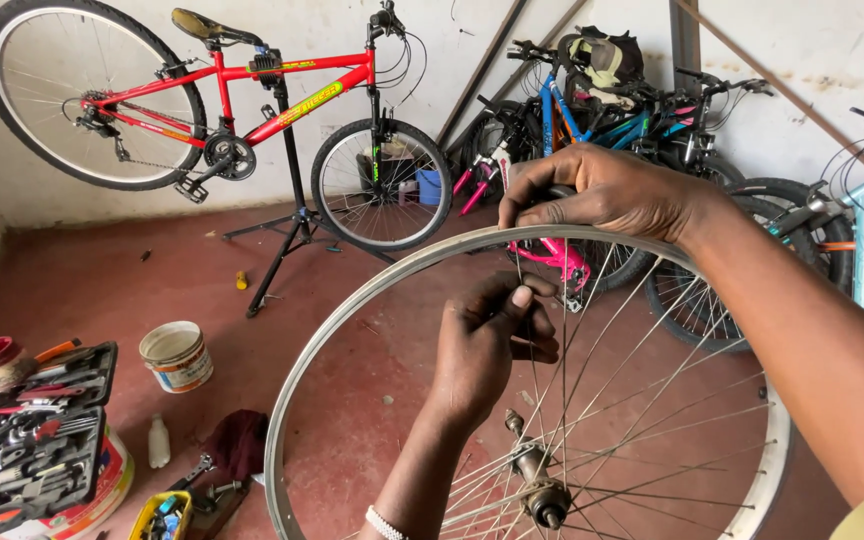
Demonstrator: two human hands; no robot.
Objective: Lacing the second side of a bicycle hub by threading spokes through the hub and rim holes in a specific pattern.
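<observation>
While the bare wheel rim (352, 300) is stood up on edge like that, nothing really props it except the two hands, so that's where I'd be nervous. The right hand (607, 195) is curled over the top of the rim, fingers closed around it, and looks like the only thing steadying it. The left hand (487, 345) is inside the hoop with fingertips pinched on a thin spoke (530, 350) just under the rim. I can't tell if there's a nipple or small tool in that pinch, too small to see.

My guess at what could go wrong:
- If the top grip loosens, the wheel could roll or flop sideways, and the loose spokes fanning out of the hub (540, 485) could get bent or poke a wrist.
- Only the right side looks laced; the left half of the hoop is open, so the rim is probably floppy and easy to pull out of true.
- A dropped small part would likely vanish on that red floor (102, 280), which has bits lying about near the open tool case (27, 435) and the white tub (177, 355).

Red bike on the repair stand (287, 200) is well apart, no worry there.
</observation>
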